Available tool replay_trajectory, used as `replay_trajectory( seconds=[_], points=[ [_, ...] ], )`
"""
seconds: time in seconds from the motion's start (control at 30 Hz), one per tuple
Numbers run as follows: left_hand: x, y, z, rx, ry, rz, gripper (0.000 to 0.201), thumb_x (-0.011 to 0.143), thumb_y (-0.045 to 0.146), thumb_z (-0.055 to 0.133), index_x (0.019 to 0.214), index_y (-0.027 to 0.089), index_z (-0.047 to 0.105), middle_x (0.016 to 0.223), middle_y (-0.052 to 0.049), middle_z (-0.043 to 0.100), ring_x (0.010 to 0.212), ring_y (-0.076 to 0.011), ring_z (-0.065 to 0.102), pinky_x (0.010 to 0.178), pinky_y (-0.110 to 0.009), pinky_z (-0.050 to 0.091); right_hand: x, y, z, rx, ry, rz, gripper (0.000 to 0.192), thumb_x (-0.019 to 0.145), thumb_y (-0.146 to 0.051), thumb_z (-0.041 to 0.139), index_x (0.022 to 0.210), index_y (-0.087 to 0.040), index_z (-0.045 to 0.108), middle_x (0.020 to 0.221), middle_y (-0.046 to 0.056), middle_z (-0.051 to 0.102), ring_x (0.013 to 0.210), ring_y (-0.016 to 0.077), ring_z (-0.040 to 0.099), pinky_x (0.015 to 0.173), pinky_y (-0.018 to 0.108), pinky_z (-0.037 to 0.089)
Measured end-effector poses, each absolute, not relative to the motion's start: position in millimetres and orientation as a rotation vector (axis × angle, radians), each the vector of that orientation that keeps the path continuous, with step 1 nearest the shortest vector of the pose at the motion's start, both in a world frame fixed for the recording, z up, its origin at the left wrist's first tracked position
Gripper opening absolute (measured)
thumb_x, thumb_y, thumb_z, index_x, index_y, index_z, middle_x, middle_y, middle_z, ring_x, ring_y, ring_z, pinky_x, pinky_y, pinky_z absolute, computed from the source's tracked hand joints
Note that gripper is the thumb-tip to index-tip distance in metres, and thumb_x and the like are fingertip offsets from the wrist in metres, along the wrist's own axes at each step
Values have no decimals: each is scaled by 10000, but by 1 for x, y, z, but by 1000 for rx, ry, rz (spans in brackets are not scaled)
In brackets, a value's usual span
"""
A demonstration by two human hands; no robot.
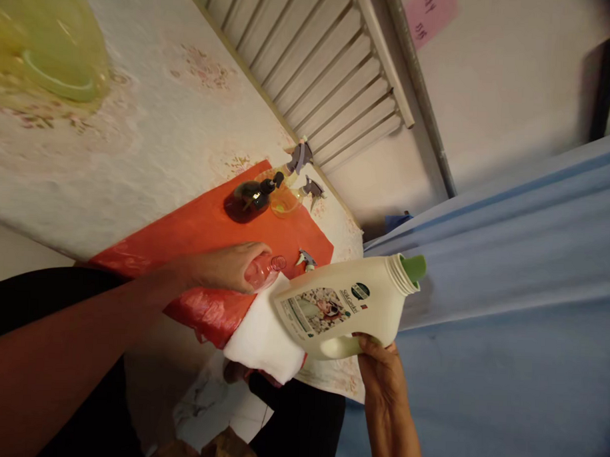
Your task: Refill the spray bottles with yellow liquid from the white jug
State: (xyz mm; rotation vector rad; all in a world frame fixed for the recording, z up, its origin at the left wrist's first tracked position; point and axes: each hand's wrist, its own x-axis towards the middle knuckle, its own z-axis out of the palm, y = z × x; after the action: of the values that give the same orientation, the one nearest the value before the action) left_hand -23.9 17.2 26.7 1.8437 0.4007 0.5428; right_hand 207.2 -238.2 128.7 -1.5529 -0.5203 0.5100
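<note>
The right hand [383, 371] was gripping the white jug [337, 309], whose long axis lay slanting, with its mouth turned away from the clear bottle [264, 270]. This bottle was at the jug's left, enclosed by the left hand [228, 267], over the table [162, 143].

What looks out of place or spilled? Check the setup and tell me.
No spill shows. One oddity: a small spray head appears to lie loose on the red sheet, while the clear bottle in the left hand has a bare neck with no sprayer fitted.
</note>
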Motion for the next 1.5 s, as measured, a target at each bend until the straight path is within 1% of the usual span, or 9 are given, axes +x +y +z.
replay_trajectory(
  seconds=[0.2, 0.37, 0.57, 0.7, 0.83, 1.07, 1.2, 1.4, 1.5],
  points=[
    [-25, 17, 39, 1894, 527, 619, 601, 674, 434, 701, 1200, 224, 501, 1176, -90, 631, 1016, -284, 629, 819, -342, 466, 211, -230, 124, -1566, -581, 482, 319, 486, -83, 743, 781, -196, 696, 676, -16, 712, 637, 163, 639, 665, 296, 540],
    [-34, 13, 55, 1849, 507, 607, 509, 700, 418, 675, 1153, 246, 519, 1128, -59, 663, 1012, -282, 644, 809, -328, 476, 214, -221, 122, -1556, -603, 459, 284, 495, -89, 740, 753, -198, 688, 645, -21, 694, 647, 171, 635, 670, 307, 536],
    [-34, -5, 51, 1749, 305, 403, 592, 612, 287, 692, 1179, 245, 528, 1090, -30, 675, 982, -280, 651, 760, -304, 510, 227, -205, 119, -1535, -612, 507, 293, 487, -79, 752, 750, -194, 690, 656, -33, 699, 638, 138, 616, 647, 256, 502],
    [-26, -21, 42, 1675, 198, 335, 738, 505, 211, 729, 1213, 254, 526, 1152, -21, 648, 1040, -278, 629, 850, -304, 512, 229, -183, 120, -1542, -670, 514, 320, 491, -92, 754, 791, -190, 701, 664, -26, 702, 617, 144, 610, 622, 264, 492],
    [-20, -29, 37, 1699, 166, 259, 796, 457, 240, 767, 1214, 264, 522, 1162, -31, 627, 1052, -289, 616, 869, -338, 517, 212, -149, 123, -1474, -727, 532, 334, 483, -88, 725, 801, -186, 697, 702, -11, 717, 626, 158, 615, 633, 285, 503],
    [-16, -31, 29, 1762, 167, 191, 683, 446, 302, 776, 1103, 286, 589, 1024, -4, 635, 862, -266, 644, 673, -323, 526, 178, -87, 109, -1353, -765, 779, 461, 470, -60, 719, 910, -196, 707, 773, -12, 746, 682, 159, 644, 670, 267, 511],
    [-14, -32, 22, 1769, 157, 168, 720, 394, 308, 815, 1079, 346, 596, 1044, 9, 636, 921, -295, 635, 690, -356, 531, 162, -58, 94, -1283, -788, 880, 448, 460, -40, 704, 879, -196, 695, 728, -31, 730, 652, 147, 627, 638, 249, 494],
    [-13, -30, 15, 1746, 120, 241, 717, 447, 312, 806, 1124, 372, 577, 1083, -1, 624, 965, -293, 632, 796, -378, 532, 143, -35, 78, -1195, -850, 983, 501, 485, -52, 702, 961, -211, 686, 765, -35, 736, 715, 166, 646, 737, 278, 510],
    [-11, -29, 12, 1735, 99, 215, 700, 440, 282, 810, 1091, 388, 574, 1057, 10, 617, 960, -293, 628, 779, -371, 528, 141, -32, 70, -1227, -860, 957, 512, 510, -97, 709, 1010, -204, 676, 804, -23, 737, 713, 175, 641, 749, 302, 520]
  ],
)
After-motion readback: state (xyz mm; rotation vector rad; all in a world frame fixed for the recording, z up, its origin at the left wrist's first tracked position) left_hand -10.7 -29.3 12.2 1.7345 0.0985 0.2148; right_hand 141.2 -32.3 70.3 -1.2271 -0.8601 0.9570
